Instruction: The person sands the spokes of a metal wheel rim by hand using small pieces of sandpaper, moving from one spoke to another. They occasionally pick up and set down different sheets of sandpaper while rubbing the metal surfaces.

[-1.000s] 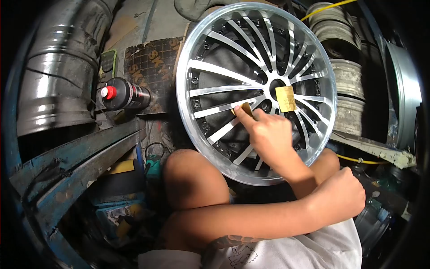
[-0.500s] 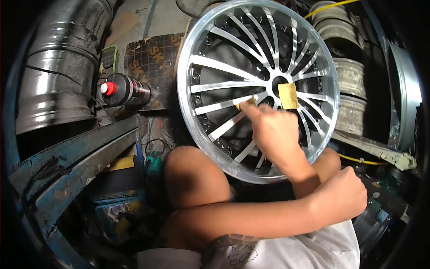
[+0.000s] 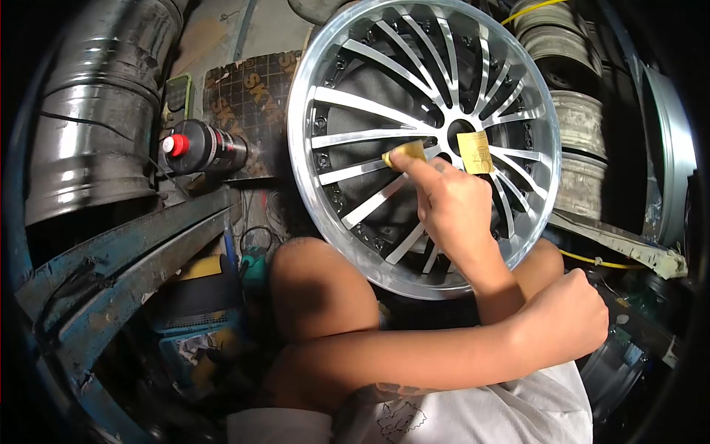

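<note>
While a small folded piece of yellow paper (image 3: 408,151) rests at the fingertips of the right hand (image 3: 455,211), just left of the frame's centre, the index finger reaches out along it and the other fingers curl in towards the palm. These fingers grip the paper over a spoke of a large round silver metal wheel with black gaps between its spokes (image 3: 450,120), which fills the upper middle of the frame, its near edge close to a bare knee (image 3: 325,288). A second piece, a flat yellow rectangle of paper with faint print (image 3: 475,154), lies beside the dark hub hole, right of centre. Towards the lower right, the left hand (image 3: 573,314) has its back to the camera; its fingers are curled out of sight, so I cannot tell whether they close on anything. The left forearm crosses over the right one above a white shirt (image 3: 510,411) at the bottom. At the middle left sits a black bottle with a red and white cap (image 3: 222,150), against a dark board printed with orange letters (image 3: 259,89). A glossy dark metal cylinder (image 3: 103,148) stands at the upper left, and dull grey metal rims (image 3: 579,118) are stacked at the upper right
</note>
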Action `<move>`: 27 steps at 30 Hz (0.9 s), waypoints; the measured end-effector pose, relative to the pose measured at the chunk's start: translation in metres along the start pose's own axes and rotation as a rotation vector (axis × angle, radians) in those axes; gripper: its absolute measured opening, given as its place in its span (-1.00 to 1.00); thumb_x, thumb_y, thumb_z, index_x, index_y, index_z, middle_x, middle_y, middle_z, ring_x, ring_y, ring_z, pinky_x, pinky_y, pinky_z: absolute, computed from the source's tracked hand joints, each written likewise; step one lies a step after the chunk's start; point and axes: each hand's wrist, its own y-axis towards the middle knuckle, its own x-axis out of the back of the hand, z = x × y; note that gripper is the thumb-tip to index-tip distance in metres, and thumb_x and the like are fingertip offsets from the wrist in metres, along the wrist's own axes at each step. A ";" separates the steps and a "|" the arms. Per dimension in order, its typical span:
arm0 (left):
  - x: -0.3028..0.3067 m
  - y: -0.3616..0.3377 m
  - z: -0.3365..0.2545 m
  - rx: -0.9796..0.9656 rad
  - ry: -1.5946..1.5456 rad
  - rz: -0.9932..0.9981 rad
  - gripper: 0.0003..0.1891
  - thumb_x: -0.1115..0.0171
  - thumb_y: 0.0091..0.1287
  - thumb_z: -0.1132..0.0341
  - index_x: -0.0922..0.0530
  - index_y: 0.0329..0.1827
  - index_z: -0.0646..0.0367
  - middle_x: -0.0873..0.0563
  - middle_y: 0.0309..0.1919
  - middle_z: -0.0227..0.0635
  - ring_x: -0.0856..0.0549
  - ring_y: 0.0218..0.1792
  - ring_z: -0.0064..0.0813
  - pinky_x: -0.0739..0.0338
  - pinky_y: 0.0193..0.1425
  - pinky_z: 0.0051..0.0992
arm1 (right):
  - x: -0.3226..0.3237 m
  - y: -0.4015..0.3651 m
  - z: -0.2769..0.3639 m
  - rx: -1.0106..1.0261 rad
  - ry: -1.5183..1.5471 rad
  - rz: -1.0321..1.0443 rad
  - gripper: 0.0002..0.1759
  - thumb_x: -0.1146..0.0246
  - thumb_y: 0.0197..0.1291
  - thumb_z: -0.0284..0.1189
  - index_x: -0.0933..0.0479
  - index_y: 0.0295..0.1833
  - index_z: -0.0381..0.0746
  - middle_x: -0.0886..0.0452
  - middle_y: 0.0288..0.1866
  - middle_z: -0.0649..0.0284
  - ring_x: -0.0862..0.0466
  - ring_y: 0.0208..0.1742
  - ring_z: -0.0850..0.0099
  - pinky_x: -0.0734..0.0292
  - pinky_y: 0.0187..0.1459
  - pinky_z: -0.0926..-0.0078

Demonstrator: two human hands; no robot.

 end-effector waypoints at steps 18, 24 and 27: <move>0.003 0.001 0.002 -0.011 0.035 0.030 -0.88 -0.34 0.32 0.27 -0.76 -0.30 0.08 -0.78 -0.43 -0.49 -0.78 -0.34 -0.46 -0.48 -0.25 -0.38 | -0.006 -0.011 -0.014 -0.040 -0.061 0.162 -0.58 -0.34 0.25 -0.60 -0.78 0.15 0.04 -0.75 -0.35 0.21 -0.75 -0.42 0.13 -0.61 -0.40 0.18; 0.004 0.000 0.003 0.001 0.008 -0.008 -0.89 -0.34 0.32 0.28 -0.76 -0.30 0.07 -0.77 -0.43 -0.50 -0.79 -0.34 -0.46 -0.50 -0.23 -0.38 | -0.006 -0.011 -0.014 -0.004 -0.011 0.119 -0.43 -0.32 0.09 -0.65 -0.78 0.20 0.07 -0.67 -0.40 0.21 -0.67 -0.49 0.13 -0.57 -0.41 0.16; 0.003 0.001 0.003 -0.004 0.010 0.028 -0.89 -0.35 0.30 0.27 -0.76 -0.31 0.07 -0.77 -0.44 -0.49 -0.79 -0.35 -0.46 -0.50 -0.24 -0.37 | -0.010 -0.010 -0.011 0.006 0.013 0.066 -0.45 -0.32 0.12 -0.58 -0.78 0.21 0.12 -0.68 -0.37 0.25 -0.72 -0.48 0.18 -0.60 -0.44 0.17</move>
